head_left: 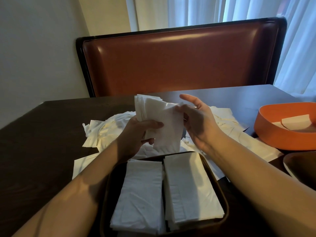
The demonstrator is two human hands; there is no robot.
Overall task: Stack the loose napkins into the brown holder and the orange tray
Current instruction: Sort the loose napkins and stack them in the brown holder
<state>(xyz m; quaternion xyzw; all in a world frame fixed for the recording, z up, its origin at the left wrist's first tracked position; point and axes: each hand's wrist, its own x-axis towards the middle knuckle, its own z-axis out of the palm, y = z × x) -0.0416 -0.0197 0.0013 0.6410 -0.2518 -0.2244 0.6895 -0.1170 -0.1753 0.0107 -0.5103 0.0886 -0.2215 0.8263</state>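
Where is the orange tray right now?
In the head view, the orange tray sits on the dark table at the far right, beyond the right hand, with a few napkins inside.

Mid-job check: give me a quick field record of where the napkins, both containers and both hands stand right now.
left hand: grips a bunch of napkins held upright above the table
right hand: fingers touch the bunch's right edge
brown holder: nearest the camera, two side-by-side stacks inside
orange tray: at right, a few napkins inside
loose napkins: spread on the dark table behind the holder
status: sorting unfinished
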